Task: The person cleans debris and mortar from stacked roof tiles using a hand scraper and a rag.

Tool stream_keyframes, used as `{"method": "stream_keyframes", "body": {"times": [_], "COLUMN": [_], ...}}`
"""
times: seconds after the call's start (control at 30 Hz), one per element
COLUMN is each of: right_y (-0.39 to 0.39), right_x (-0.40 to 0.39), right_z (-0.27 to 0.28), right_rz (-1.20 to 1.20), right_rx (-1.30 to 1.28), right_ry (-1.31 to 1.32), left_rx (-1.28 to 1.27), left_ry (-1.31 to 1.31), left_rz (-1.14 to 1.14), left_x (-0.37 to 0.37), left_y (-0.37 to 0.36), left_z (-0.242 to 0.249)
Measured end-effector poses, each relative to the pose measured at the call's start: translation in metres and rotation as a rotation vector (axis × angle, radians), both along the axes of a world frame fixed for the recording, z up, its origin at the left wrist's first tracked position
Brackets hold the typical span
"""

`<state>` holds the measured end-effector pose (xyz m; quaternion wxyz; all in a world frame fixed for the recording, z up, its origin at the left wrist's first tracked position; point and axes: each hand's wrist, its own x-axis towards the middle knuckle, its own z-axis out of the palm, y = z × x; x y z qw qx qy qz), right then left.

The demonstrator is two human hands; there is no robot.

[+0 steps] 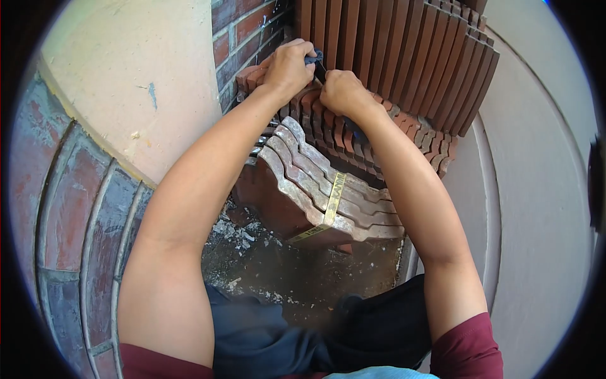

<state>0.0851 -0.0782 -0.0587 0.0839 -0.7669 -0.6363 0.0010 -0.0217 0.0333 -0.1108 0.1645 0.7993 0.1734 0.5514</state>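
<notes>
Both hands were closed at the top of a row of red roof tiles [328, 123] stacked on edge. The left hand [289, 66] was clenched around a small dark tool [314, 60], of which only the handle end showed between fingers and thumb; its type could not be determined. The right hand [341, 91] was fisted just beside it, the two nearly touching, apparently pinching something thin and dark at the tile tops; what it held could not be made out. The hands were placed close together, most likely so that one could steady the work while the other applied the tool.

In front of that row, nearer the person, a bundle of weathered tiles [315, 189] lay tilted, bound by a yellow strap [331, 202] that kept the tiles together as one pack. Behind the hands, a further stack of dark tiles [404, 57] stood upright against the corner, leaning on the brick wall [243, 31] for support. A plastered wall [126, 82] rose to the left, with curved brickwork [82, 215] below it. Debris and mortar crumbs lay on the ground [278, 265] between the bundle and the person's knees.
</notes>
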Motion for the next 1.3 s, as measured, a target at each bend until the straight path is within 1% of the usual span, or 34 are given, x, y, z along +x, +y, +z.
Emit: {"method": "stream_keyframes", "body": {"times": [0.03, 0.13, 0.17, 0.23, 0.27, 0.3, 0.4, 0.43, 0.53, 0.63, 0.73, 0.83, 0.93, 1.03, 1.13, 1.3], "right_y": [-0.003, -0.019, -0.023, -0.029, -0.03, -0.03, -0.031, -0.032, -0.03, -0.026, -0.025, -0.026, -0.027, -0.026, -0.026, -0.016], "right_x": [-0.001, 0.007, 0.008, 0.01, 0.013, 0.015, 0.015, 0.015, 0.013, 0.012, 0.012, 0.015, 0.016, 0.014, 0.008, 0.005], "right_z": [0.005, 0.005, 0.008, 0.012, 0.012, 0.011, 0.013, 0.013, 0.008, 0.002, -0.001, -0.002, -0.005, -0.008, -0.01, -0.015], "right_rz": [-0.007, 0.046, 0.016, -0.042, -0.046, -0.049, -0.028, -0.017, 0.012, 0.034, 0.03, 0.035, 0.04, 0.063, 0.071, 0.105], "right_rx": [-0.044, 0.023, 0.059, 0.129, 0.16, 0.189, 0.233, 0.241, 0.239, 0.244, 0.244, 0.263, 0.293, 0.288, 0.271, 0.301], "right_ry": [0.005, -0.063, -0.03, 0.039, 0.036, 0.031, 0.041, 0.051, 0.048, 0.049, 0.058, 0.07, 0.072, 0.064, 0.089, 0.057], "left_rx": [-0.009, -0.017, -0.074, -0.088, -0.097, -0.134, -0.179, -0.223, -0.22, -0.17, -0.092, -0.285, -0.389, -0.381, -0.35, -0.332], "left_ry": [0.038, 0.011, 0.012, -0.02, -0.037, 0.008, 0.081, 0.065, 0.167, 0.161, 0.296, 0.171, 0.147, 0.089, 0.073, 0.072], "left_rz": [-0.033, -0.06, -0.021, 0.088, 0.144, 0.167, 0.144, 0.091, 0.114, 0.11, 0.123, 0.025, 0.032, 0.069, 0.053, 0.05], "left_x": [-0.003, -0.009, -0.011, -0.012, -0.014, -0.016, -0.022, -0.023, -0.025, -0.021, -0.021, -0.021, -0.022, -0.018, -0.014, -0.012], "left_y": [0.001, -0.002, -0.004, -0.003, -0.002, 0.004, 0.018, 0.017, 0.009, 0.017, 0.027, 0.019, 0.013, 0.015, 0.018, 0.017], "left_z": [0.003, 0.007, 0.006, 0.005, 0.003, 0.0, -0.004, 0.0, 0.006, 0.001, 0.001, 0.004, 0.009, 0.006, 0.003, -0.001]}}
